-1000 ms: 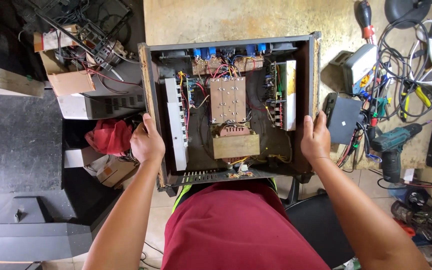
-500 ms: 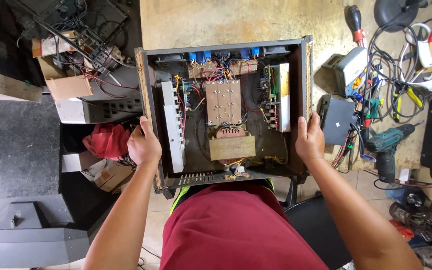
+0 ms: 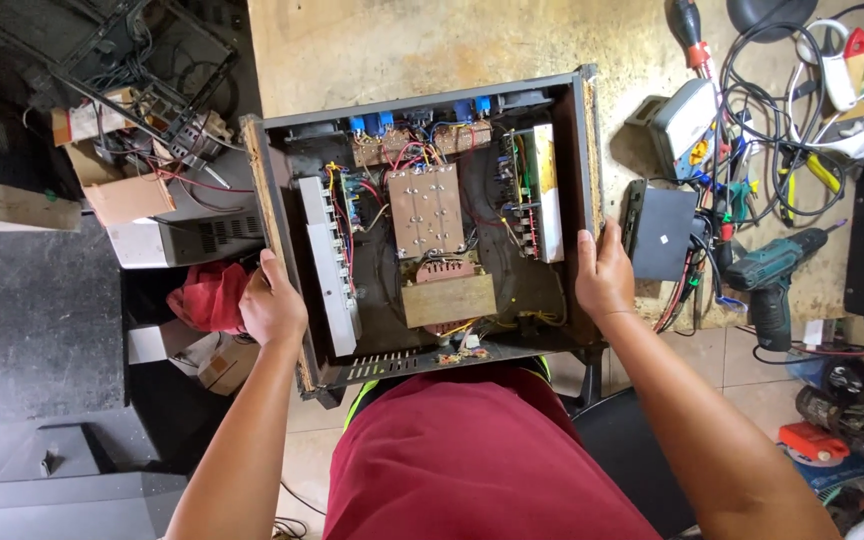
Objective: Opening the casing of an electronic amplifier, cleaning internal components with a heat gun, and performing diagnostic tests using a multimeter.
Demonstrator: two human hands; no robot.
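Gripping the open chassis (image 3: 282, 190) at both side walls, the left hand (image 3: 272, 308) and right hand (image 3: 604, 280) are each clamped on an edge, well apart. Inside sit a transformer (image 3: 449, 298), a copper board (image 3: 426, 208), blue capacitors (image 3: 372, 123) and wiring. The chassis rests on a worn wooden bench (image 3: 402, 45), near a drill (image 3: 770, 280) and tangled cables (image 3: 762, 60).

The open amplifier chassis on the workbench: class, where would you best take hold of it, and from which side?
Probably by the two long side walls of the amplifier chassis, one hand from each side. The left hand and right hand grip there now. The walls are straight and bare, while the open top exposes boards and wires.
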